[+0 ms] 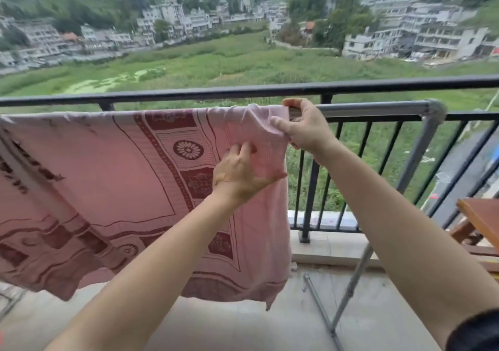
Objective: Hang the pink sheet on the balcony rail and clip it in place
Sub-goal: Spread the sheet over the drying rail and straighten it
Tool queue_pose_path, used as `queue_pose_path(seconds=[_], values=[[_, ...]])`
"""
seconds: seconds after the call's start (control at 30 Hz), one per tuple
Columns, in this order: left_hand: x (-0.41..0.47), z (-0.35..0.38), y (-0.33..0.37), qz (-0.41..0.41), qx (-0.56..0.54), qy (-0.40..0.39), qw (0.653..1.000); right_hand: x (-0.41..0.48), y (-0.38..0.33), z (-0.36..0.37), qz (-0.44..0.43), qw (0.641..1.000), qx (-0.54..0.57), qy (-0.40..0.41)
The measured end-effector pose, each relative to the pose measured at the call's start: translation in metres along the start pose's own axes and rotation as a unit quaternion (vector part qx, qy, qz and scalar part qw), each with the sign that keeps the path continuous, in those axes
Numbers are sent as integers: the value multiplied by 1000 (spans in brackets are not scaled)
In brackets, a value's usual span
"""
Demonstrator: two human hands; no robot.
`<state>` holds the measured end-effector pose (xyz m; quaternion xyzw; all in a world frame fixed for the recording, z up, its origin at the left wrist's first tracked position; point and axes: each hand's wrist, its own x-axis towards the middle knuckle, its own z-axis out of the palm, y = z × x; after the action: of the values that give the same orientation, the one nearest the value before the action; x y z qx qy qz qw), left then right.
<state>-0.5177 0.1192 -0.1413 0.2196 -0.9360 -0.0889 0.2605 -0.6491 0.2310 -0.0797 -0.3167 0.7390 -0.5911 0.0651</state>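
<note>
The pink sheet (113, 177), patterned in dark red, hangs over a grey metal drying bar (372, 109) that stands just inside the black balcony rail (189, 92). It spreads from the left edge of view to the middle. My right hand (302, 126) pinches the sheet's top right corner against the bar, fingers over the bar. My left hand (243, 172) lies lower on the sheet's right side, fingers gathering the cloth near its right edge. No clip is visible.
The grey bar belongs to a rack with a slanted leg (348, 294) and a foot tube on the tiled floor at the right. A wooden piece of furniture (480, 223) stands at the far right. Beyond the rail lie fields and buildings.
</note>
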Motion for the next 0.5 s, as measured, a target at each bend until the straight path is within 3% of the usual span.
queue_pose_path(seconds=[0.1,0.2,0.3,0.43,0.5], values=[[2,4,5,9,-33,6,999,-17,-2,-10,28,999,7,23],[-15,-5,2,20,-108,36,993,-32,-6,-14,123,990,49,-43],[-37,-20,-10,4,-150,4,989,-38,-6,-12,203,970,97,-95],[-62,-28,-39,-86,-185,-75,976,-42,-14,4,178,975,105,-80],[-74,-28,-52,-130,-216,-78,965,-44,-11,12,148,988,29,-45]])
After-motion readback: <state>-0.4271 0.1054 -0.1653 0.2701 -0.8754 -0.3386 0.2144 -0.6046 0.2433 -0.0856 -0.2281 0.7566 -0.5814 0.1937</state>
